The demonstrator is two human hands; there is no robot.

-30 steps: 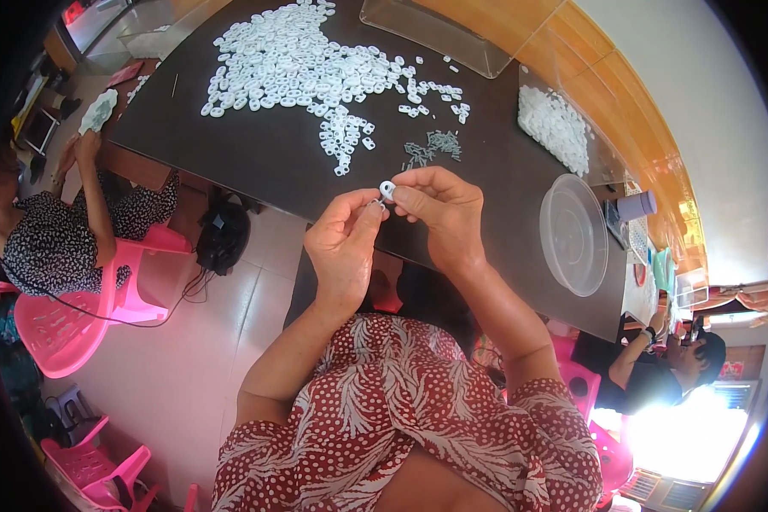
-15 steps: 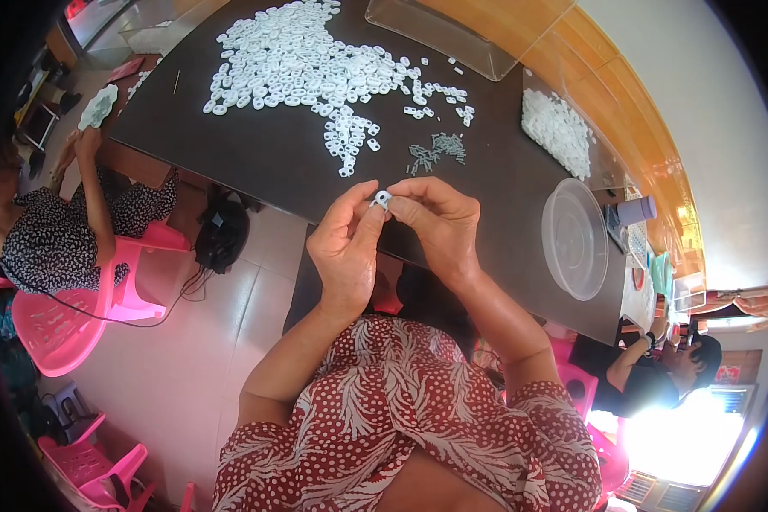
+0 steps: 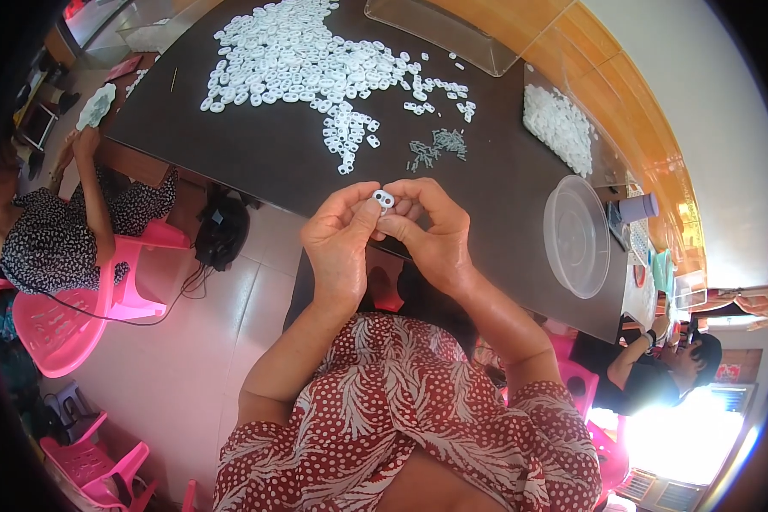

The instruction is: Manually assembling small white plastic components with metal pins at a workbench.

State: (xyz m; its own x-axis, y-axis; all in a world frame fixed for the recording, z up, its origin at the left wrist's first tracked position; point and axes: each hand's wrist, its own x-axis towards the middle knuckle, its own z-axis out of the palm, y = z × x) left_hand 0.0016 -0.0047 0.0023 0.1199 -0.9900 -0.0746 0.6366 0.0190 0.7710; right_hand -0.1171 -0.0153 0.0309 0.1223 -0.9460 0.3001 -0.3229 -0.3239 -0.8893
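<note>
Close to the table's near edge, a small white oval plastic piece with two dark holes (image 3: 384,199) is pinched at my fingertips. My left hand (image 3: 340,252) grips it, with the thumb against its lower left side. My right hand (image 3: 442,243) closes round the other side, index fingertip at the piece and thumb just below it. Whether anything else lies inside the curled right fingers is hidden. Beyond my hands lie a small group of similar white pieces (image 3: 344,136) and a loose pile of short thin grey pins (image 3: 448,143).
A large heap of white pieces (image 3: 273,60) covers the far left of the dark table (image 3: 503,205). At right are a clear round lid (image 3: 574,237), a clear bin of white parts (image 3: 559,128) and a purple-capped container (image 3: 638,208). Other people sit at left (image 3: 51,222) and right (image 3: 648,367).
The white piece has turned so that both its holes now show. My right thumb has slid lower, off the piece's face, and both hands have shifted slightly left.
</note>
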